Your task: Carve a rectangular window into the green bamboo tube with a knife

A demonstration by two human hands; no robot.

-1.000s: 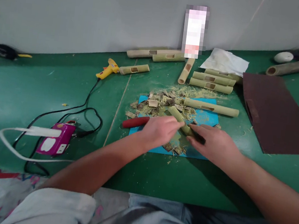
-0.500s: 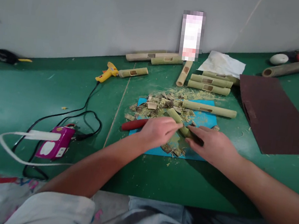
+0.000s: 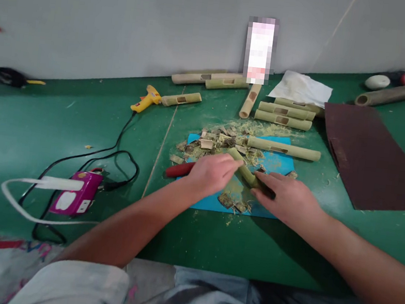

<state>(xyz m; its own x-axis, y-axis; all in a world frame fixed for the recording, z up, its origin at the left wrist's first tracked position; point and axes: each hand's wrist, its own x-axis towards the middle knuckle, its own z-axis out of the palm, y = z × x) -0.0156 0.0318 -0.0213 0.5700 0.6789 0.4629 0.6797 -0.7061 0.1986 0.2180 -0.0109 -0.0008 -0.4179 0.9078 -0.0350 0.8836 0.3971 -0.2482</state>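
Note:
A short green bamboo tube (image 3: pixel 247 173) lies slantwise above a blue mat (image 3: pixel 211 204), its far end pointing up and left. The fingers of my left hand (image 3: pixel 213 171) are closed at the tube's upper part. My right hand (image 3: pixel 287 197) wraps its fingers and thumb around the lower end, where something dark shows between them; I cannot make out what it is. A red handle (image 3: pixel 179 170) lies beside my left hand, which hides its other end. Behind the tube, a longer bamboo tube (image 3: pixel 301 153) with a cut opening rests on the mat among bamboo chips (image 3: pixel 207 144).
Several notched bamboo tubes (image 3: pixel 282 120) lie at the back near a white cloth (image 3: pixel 301 87). A yellow glue gun (image 3: pixel 146 99) and a magenta power adapter (image 3: pixel 78 194) with cords are at left. A dark brown sheet (image 3: pixel 375 162) lies at right. A phone (image 3: pixel 260 49) leans on the wall.
My left hand has slid a little to the left and up along the bamboo tube, covering more of the red handle. My right hand has stayed nearly in place at the lower end.

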